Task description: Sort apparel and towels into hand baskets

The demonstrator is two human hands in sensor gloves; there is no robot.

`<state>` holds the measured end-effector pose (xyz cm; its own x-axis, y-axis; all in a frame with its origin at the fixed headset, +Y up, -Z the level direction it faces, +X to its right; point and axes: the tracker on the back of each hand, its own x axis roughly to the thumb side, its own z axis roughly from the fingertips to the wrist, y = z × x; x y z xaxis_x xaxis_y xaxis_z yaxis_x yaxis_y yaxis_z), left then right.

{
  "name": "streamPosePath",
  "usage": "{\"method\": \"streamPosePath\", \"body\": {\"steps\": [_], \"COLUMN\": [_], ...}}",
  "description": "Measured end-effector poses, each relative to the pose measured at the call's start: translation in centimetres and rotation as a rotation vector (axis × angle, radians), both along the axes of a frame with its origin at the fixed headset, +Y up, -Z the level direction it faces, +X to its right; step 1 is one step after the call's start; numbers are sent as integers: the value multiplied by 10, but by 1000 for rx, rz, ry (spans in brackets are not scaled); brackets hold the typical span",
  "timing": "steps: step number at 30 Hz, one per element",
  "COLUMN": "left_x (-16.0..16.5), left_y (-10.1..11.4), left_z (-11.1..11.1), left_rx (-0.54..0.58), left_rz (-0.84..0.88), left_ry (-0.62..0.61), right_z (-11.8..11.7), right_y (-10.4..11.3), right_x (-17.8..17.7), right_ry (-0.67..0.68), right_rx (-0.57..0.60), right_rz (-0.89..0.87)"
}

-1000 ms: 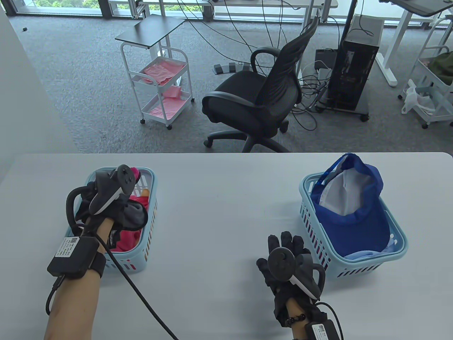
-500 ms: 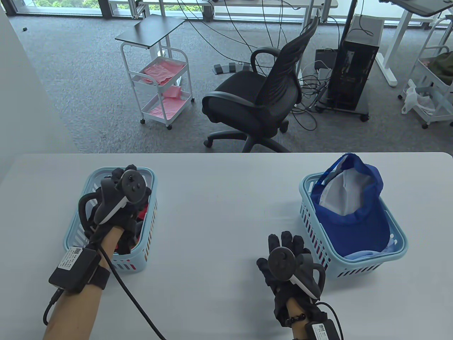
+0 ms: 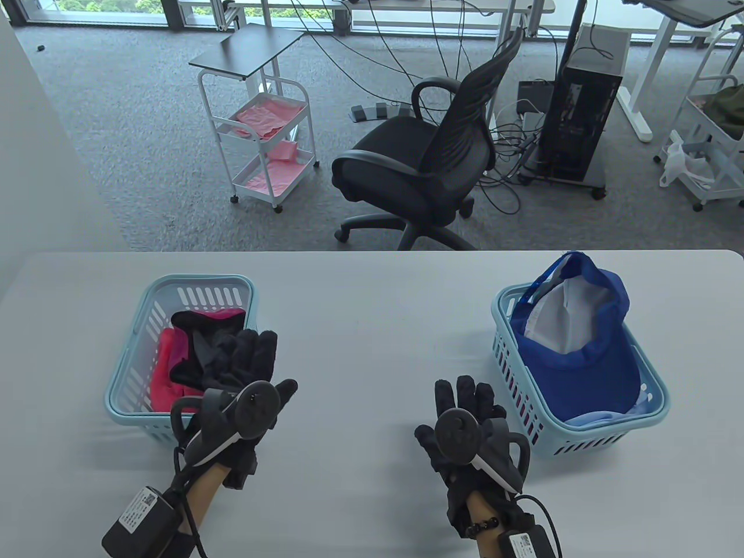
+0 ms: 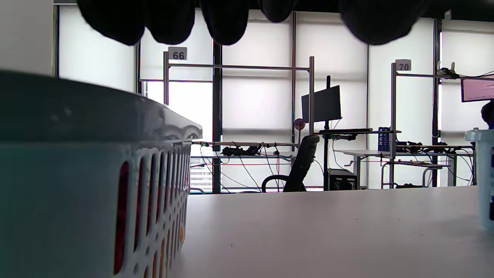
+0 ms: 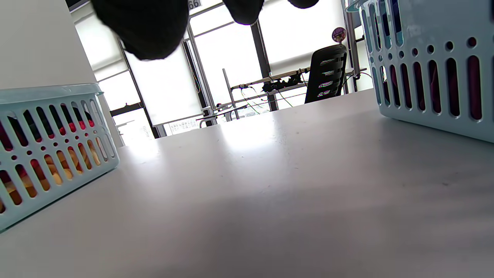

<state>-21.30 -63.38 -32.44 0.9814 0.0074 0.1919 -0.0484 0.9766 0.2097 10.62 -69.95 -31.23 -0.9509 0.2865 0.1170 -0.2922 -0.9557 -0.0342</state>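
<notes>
A light blue basket (image 3: 195,280) at the left holds pink and black clothing (image 3: 195,340). My left hand (image 3: 247,363) is open and empty, with its fingers spread over the basket's near right rim. A second light blue basket (image 3: 501,317) at the right holds a blue cap (image 3: 587,354) with a white lining. My right hand (image 3: 465,401) lies open and empty on the table, just left of that basket. In the left wrist view the left basket's wall (image 4: 96,185) is close, under my fingertips (image 4: 170,19). The right wrist view shows both baskets, the left one (image 5: 50,143) and the right one (image 5: 432,69).
The grey table (image 3: 372,325) stretches between the two baskets. Beyond its far edge stand a black office chair (image 3: 430,157), a white cart with pink sheets (image 3: 264,133) and a computer tower (image 3: 578,122).
My left hand has let go of the clothing and drawn back out of the left basket toward the near right, now open. The right hand has barely shifted.
</notes>
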Motion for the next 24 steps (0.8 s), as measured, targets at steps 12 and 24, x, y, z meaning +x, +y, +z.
{"method": "streamPosePath", "body": {"steps": [12,24], "left_x": [8,20], "left_y": [-32,-30], "left_z": [24,38], "left_rx": [57,98], "left_rz": [-104,-131], "left_ry": [-74,-115], "right_z": [4,5], "right_y": [5,3], "right_x": [0,0], "right_ry": [4,8], "right_rx": [54,63], "right_rz": [-4,-16]}}
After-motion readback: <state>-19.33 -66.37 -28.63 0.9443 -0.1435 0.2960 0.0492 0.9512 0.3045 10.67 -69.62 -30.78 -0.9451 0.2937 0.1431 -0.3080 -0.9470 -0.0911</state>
